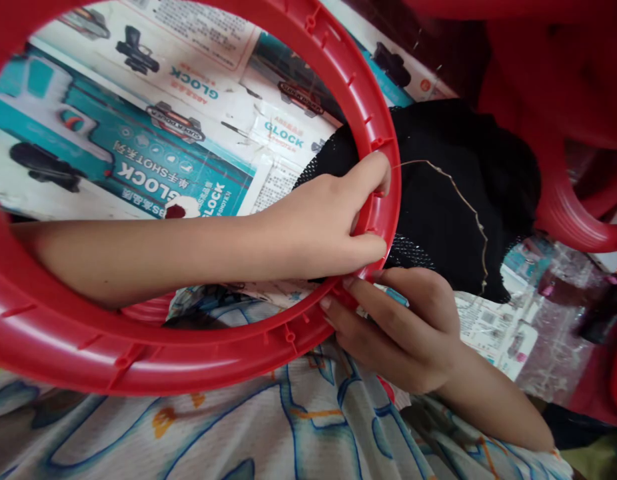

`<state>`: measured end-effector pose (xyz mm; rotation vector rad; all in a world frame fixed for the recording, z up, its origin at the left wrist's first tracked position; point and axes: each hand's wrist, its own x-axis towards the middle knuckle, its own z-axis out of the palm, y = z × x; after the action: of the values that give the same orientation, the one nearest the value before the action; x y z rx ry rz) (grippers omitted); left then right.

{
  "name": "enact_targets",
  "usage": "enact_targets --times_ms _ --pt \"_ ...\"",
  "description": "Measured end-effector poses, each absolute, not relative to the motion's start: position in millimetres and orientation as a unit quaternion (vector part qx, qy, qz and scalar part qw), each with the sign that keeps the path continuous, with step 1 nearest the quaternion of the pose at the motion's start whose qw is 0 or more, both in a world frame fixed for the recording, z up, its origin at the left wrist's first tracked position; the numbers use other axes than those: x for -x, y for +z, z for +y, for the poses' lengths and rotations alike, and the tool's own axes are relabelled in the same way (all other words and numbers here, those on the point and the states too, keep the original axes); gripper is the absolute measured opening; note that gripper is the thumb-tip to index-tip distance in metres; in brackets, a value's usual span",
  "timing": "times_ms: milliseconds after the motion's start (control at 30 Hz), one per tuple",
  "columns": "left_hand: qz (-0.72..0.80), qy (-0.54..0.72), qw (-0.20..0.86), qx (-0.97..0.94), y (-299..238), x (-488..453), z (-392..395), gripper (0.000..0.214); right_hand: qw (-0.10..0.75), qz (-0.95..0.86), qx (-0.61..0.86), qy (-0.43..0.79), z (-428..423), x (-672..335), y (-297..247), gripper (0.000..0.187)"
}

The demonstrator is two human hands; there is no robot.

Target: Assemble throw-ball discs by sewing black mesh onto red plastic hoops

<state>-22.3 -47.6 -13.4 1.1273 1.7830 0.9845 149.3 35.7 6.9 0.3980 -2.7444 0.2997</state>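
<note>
A large red plastic ring [368, 87] with small ribs and pegs along its channel tilts across the left and middle of the head view. My left arm passes through the ring's opening, and my left hand [333, 213] is closed round its right side. Lower down, my right hand [408, 327] pinches the rim close beside it; whether something small is between those fingers is hidden. From my left hand a thin, tan, knotted strand [476, 217] runs out over a black cloth [438, 193] with mesh edges, which lies behind the ring.
Printed cardboard boxes [188, 107] in white and teal lie flat beneath the ring. More red plastic parts [563, 87] stand at the upper right. Clear plastic wrapping [563, 333] lies at the right. Patterned fabric [228, 427] spreads along the bottom, near my body.
</note>
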Motion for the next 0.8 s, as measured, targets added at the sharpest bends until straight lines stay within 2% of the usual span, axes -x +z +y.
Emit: enact_targets --times_ms 333,800 --pt "0.704 0.380 0.408 -0.440 -13.3 22.3 -48.2 0.032 0.196 -0.963 -0.150 0.110 34.9 -145.5 3.0 0.015" --pt "0.647 0.461 0.443 -0.416 -19.9 22.5 -50.0 0.034 0.161 -0.974 -0.119 0.106 28.8 -140.1 -1.3 0.013"
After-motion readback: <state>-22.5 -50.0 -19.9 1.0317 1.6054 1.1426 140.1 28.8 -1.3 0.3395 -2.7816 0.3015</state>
